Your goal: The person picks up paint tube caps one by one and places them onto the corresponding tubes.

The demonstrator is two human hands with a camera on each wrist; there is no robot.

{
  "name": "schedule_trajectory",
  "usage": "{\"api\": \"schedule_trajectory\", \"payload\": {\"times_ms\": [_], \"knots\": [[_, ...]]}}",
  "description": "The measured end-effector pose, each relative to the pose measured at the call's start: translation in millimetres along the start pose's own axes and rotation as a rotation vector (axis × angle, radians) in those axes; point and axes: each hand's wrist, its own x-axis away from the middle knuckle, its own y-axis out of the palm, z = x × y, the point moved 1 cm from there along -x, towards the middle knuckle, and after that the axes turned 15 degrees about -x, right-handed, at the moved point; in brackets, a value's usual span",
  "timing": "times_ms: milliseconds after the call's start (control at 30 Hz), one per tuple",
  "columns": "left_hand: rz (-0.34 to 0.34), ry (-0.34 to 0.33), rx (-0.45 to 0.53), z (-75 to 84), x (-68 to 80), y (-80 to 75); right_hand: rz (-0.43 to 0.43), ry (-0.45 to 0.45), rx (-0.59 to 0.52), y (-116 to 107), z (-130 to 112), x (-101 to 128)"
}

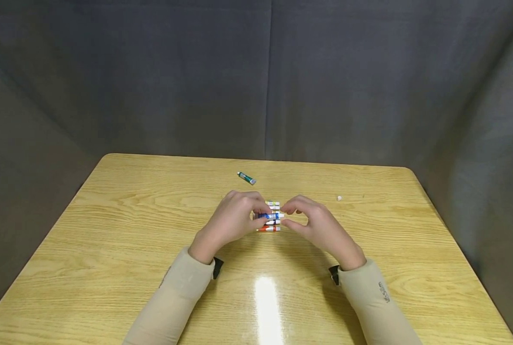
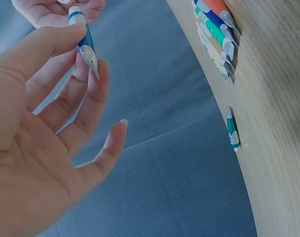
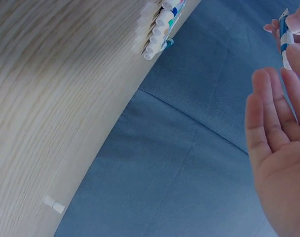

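Left hand: the left hand (image 1: 232, 219) is raised just above the desk's middle, thumb and fingertips pinching the crimped end of a blue paint tube (image 2: 84, 41); the other fingers are loosely spread.
Right hand: the right hand (image 1: 314, 223) meets the left hand from the right, fingertips closed on the capped end of the same tube; in the right wrist view the palm lies open with the lower fingers straight.
Blue paint tube: small, blue and white, held level between the two hands, above the row of tubes.
Row of tubes: several small paint tubes (image 1: 270, 216) lie side by side on the desk, directly under and between the hands; an orange one (image 1: 268, 229) is the nearest.
Green tube: a single green tube (image 1: 246, 178) lies apart, farther back and slightly left of the row.
White cap: a small white cap (image 1: 339, 198) lies alone, far right of the hands.
Desk: light wood-grain desk (image 1: 110, 230), rounded corners.
Backdrop: grey cloth (image 1: 256, 72) behind and at both sides.
Sleeves: beige, down to both wrists.
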Motion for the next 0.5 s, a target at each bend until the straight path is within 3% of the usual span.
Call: {"api": "schedule_trajectory", "payload": {"times_ms": [267,500], "knots": [[-0.012,-0.005,0.007,1.5,0.1,0.0,0.010,-0.075,0.008,1.5,1.2,-0.6],[-0.013,0.014,0.002,3.9,0.1,1.7,-0.015,-0.022,0.048,1.7,1.5,0.4]]}}
